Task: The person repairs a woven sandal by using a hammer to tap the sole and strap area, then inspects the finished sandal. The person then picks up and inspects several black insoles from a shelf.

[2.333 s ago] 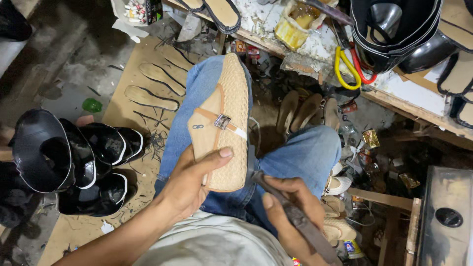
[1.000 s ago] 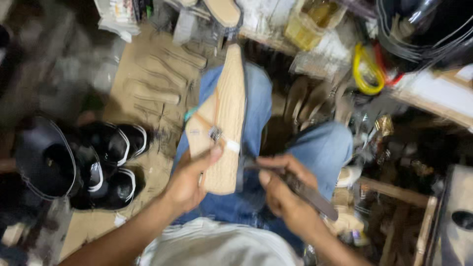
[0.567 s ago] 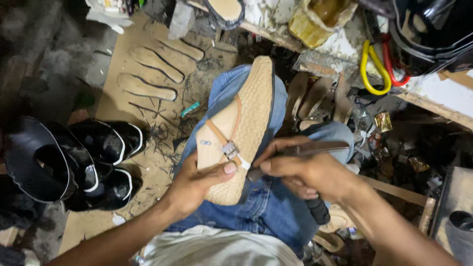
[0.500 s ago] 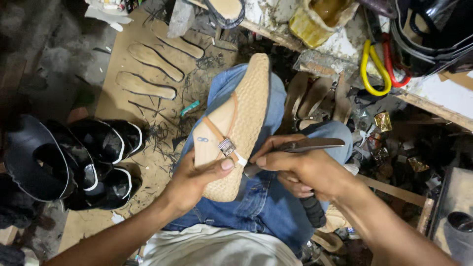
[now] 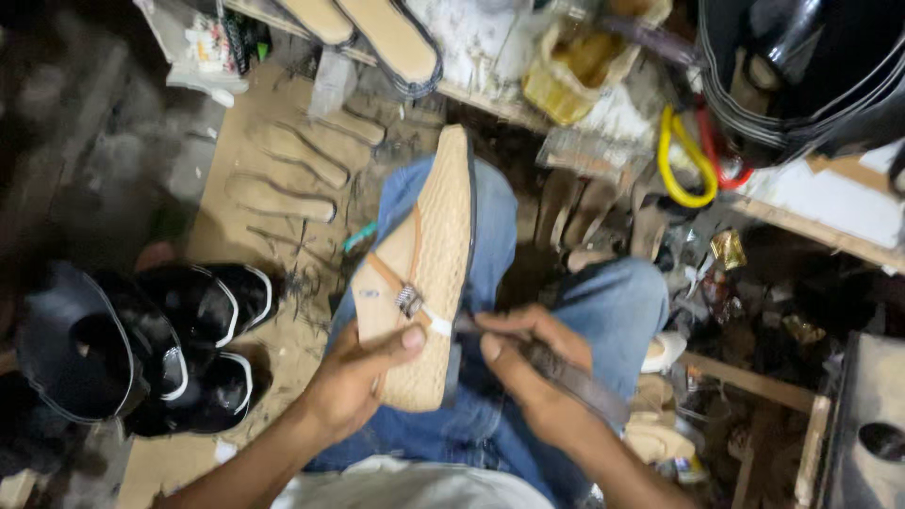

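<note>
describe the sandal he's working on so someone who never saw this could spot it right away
Start at the blue-jeaned lap in the middle of the view. Resting on it, gripped at the near end by the left hand, is the tan woven-textured sandal with a small metal buckle. The sandals beside it on the floor are glossy black.

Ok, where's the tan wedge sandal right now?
Centre of the head view: the tan wedge sandal lies along the left thigh, heel gripped by the left hand, beside the right hand.

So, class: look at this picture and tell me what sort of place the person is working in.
Most likely a small shoe-repair or cobbler's workshop. The left hand steadies a tan woven sandal on the knee, the right hand works a dark tool against its edge, and black sandals and cut-out sole shapes lie on the floor.
</note>
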